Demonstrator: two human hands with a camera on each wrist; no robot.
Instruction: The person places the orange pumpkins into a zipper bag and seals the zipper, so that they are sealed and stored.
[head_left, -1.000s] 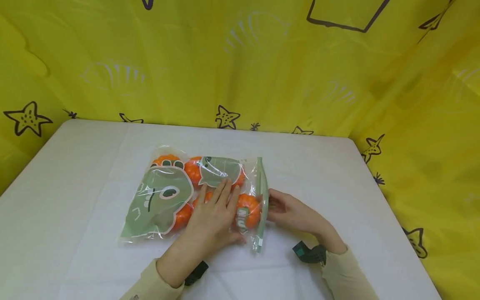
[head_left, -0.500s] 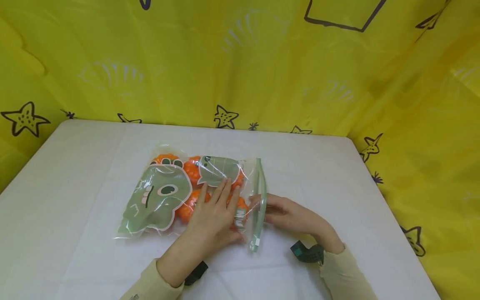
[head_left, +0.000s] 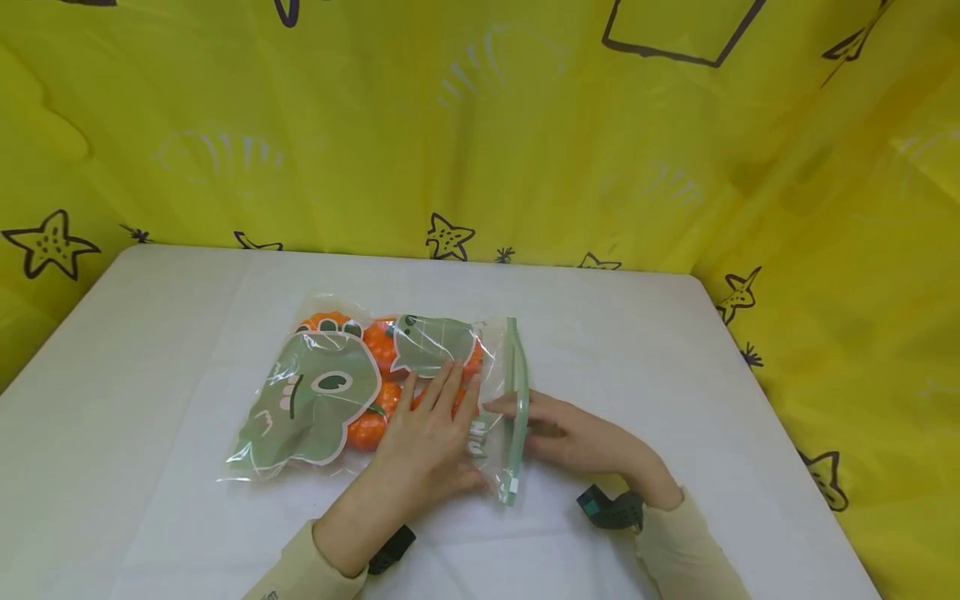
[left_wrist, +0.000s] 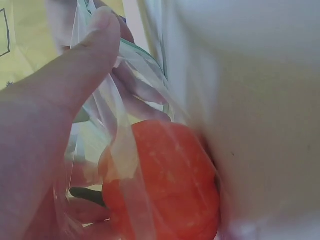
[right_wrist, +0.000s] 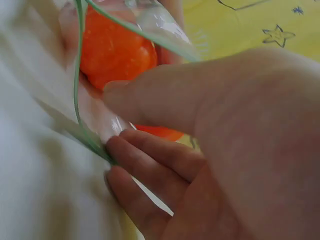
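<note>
A clear zip bag (head_left: 311, 400) with a green cartoon animal print lies flat on the table, its green-edged mouth (head_left: 519, 400) facing right. Inside are several small orange pumpkins (head_left: 367, 431). My left hand (head_left: 422, 446) rests on the bag's upper side, fingers spread and straight. At the mouth, my right hand (head_left: 581, 433) reaches in with its index fingertip; its thumb and other fingers are loosely bent around the green edge. The right wrist view shows one pumpkin (right_wrist: 117, 50) just past the thumb. In the left wrist view a pumpkin (left_wrist: 165, 175) with a dark green stem lies under the plastic.
A white-covered table (head_left: 615, 333) carries the bag. Yellow cloth (head_left: 360, 125) with sea-creature drawings hangs behind and at both sides. A white slider (head_left: 513, 484) sits at the near end of the zip. Dark wrist cameras (head_left: 611, 507) are strapped to both wrists.
The pumpkin near the mouth has moved left, deeper into the bag and under my left hand. My right hand has followed leftward into the mouth. The left hand stays in place.
</note>
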